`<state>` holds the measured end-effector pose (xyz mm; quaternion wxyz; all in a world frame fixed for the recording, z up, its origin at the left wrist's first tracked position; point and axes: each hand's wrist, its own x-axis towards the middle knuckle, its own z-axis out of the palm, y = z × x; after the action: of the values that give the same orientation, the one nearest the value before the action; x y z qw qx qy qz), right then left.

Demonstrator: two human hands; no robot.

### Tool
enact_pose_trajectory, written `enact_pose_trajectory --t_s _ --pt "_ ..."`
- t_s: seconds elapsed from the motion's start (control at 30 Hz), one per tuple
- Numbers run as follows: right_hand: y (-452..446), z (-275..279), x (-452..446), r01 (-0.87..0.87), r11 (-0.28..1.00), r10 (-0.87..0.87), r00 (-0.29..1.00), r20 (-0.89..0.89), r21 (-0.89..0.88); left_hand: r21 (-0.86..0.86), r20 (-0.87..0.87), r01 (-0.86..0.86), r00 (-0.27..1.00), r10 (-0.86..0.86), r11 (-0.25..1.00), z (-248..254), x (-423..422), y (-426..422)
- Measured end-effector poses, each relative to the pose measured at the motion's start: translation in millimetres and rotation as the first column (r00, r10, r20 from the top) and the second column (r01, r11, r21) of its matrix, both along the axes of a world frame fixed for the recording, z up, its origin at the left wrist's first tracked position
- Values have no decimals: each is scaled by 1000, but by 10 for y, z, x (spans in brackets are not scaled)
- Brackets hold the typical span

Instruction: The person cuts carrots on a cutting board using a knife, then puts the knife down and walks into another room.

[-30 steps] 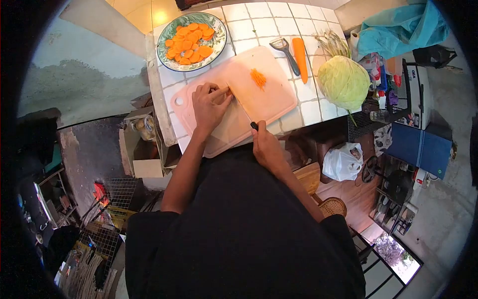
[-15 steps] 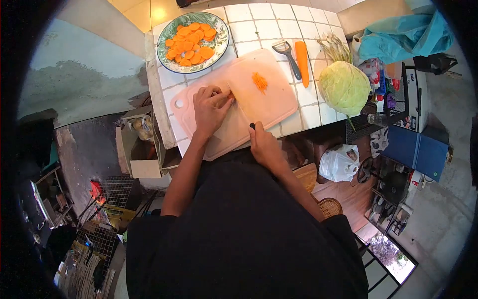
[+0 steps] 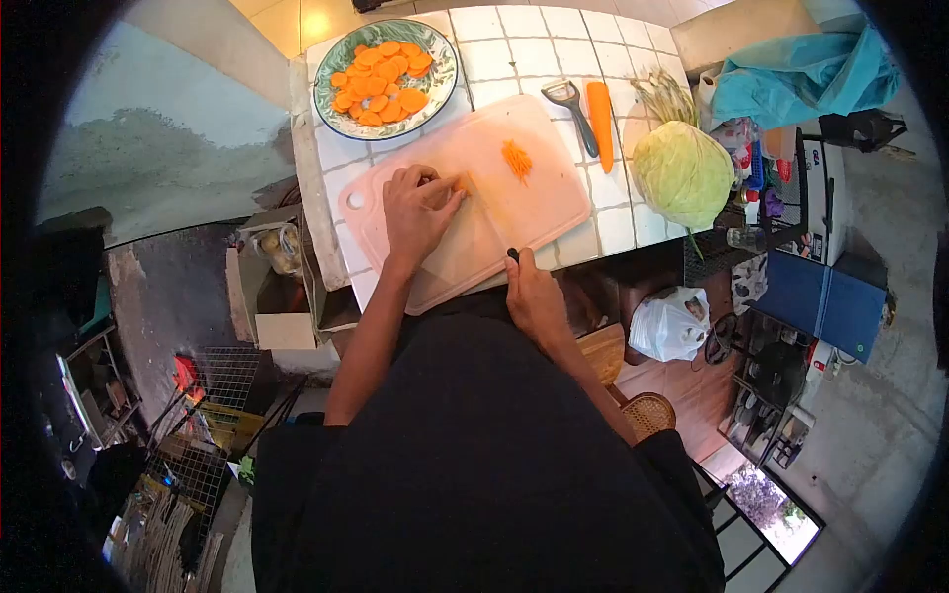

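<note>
Orange shreds (image 3: pixel 516 160) lie toward the far right part of the pink board (image 3: pixel 559 203), seemingly set aside to leave cutting room. From my remote seat I see a carrot piece (image 3: pixel 462 184) mid-board, under the bent, close-set fingertips of the left hand (image 3: pixel 420 217), probably pinned against slipping; their exact grip is partly hidden. The right hand (image 3: pixel 536 296), fingers wrapped round the handle, holds the knife (image 3: pixel 513 255) from the board's near edge, which I judge gives leverage beside the piece.
</note>
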<state>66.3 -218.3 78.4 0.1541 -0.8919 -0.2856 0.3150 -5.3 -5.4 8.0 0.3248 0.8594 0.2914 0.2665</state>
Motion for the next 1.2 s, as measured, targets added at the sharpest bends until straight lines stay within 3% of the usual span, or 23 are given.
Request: enact_pose_trajectory --t_s 0.13,0.43,0.73,0.83,1.2 --pt "-70 -109 -5 7 997 -6 1000 -13 74 -1 3 0 1000 0 1000 -1 -1 6" --pt "-54 -122 -54 15 998 -10 995 -96 54 -5 11 -13 1000 13 1000 -41 7 -5" --pt "59 -24 -52 -60 998 60 998 3 6 -5 34 21 999 -21 1000 -33 0 19" --pt "191 -112 23 -56 993 53 998 26 104 -19 55 22 998 -21 1000 -45 10 0" --pt "84 -7 46 18 1000 -18 999 42 -12 -15 36 8 999 -8 1000 -47 -14 4"
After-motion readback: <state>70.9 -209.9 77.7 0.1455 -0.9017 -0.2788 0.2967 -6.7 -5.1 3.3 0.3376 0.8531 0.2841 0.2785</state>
